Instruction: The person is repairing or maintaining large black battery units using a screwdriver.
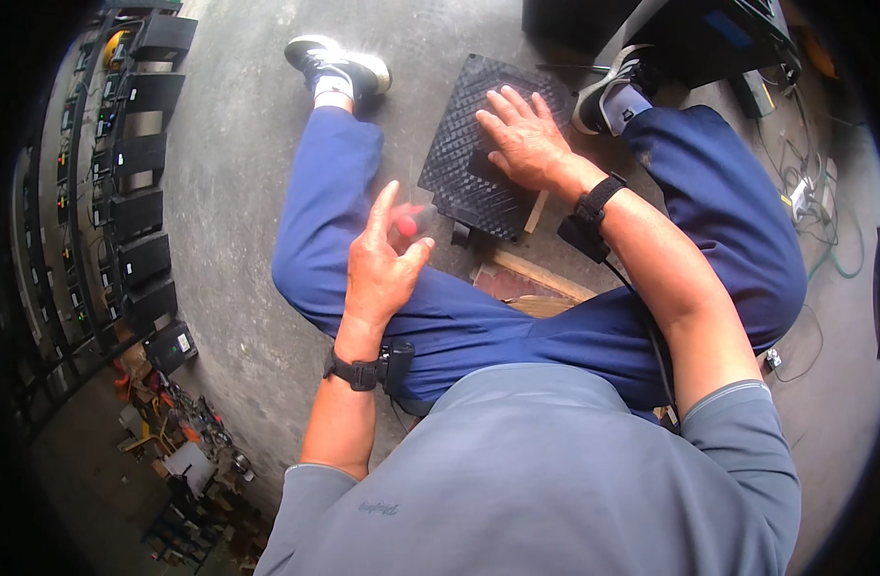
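Observation:
I sit on a concrete floor with my legs in blue trousers spread around a black ribbed panel [464, 158] that lies flat between my feet. My right hand [524, 136] rests palm down on the panel with its fingers spread. My left hand [382, 257] is raised over my left thigh and holds a small tool with a red handle [406, 225]; most of the tool is hidden by my fingers. Both wrists wear black bands.
A row of similar black panels [138, 182] leans along the left edge. Small parts and tools [171, 432] lie scattered at the lower left. Wooden pieces [531, 283] sit under the panel. Black equipment [709, 38] and tangled cables [805, 182] fill the upper right.

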A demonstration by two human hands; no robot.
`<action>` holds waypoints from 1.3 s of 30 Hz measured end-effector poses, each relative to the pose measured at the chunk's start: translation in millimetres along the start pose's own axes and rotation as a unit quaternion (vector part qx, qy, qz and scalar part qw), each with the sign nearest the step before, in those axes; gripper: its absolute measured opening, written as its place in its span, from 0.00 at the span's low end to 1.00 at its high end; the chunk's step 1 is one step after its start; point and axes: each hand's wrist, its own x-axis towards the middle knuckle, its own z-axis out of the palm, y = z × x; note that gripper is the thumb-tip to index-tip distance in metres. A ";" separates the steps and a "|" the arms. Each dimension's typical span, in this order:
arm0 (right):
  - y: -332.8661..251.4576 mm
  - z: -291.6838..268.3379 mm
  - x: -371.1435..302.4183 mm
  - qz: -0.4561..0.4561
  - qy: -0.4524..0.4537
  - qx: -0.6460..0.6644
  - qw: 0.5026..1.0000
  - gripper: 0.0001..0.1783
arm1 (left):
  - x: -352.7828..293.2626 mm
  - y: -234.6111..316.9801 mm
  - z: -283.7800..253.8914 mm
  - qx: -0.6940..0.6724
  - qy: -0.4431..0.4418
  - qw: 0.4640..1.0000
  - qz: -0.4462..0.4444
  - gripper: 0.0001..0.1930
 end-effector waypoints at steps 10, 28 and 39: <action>0.3 2.9 -1.3 -0.011 0.026 0.010 1.000 0.37 | 0.8 11.9 -3.3 0.092 0.087 0.992 -0.025 0.45; -0.2 1.1 -2.4 -0.006 0.021 0.019 1.000 0.36 | 7.5 27.7 -9.1 0.172 -0.012 0.979 0.110 0.33; 2.0 2.4 -0.8 -0.004 0.010 -0.006 1.000 0.36 | 13.8 27.8 -15.6 0.253 -0.057 0.960 0.107 0.24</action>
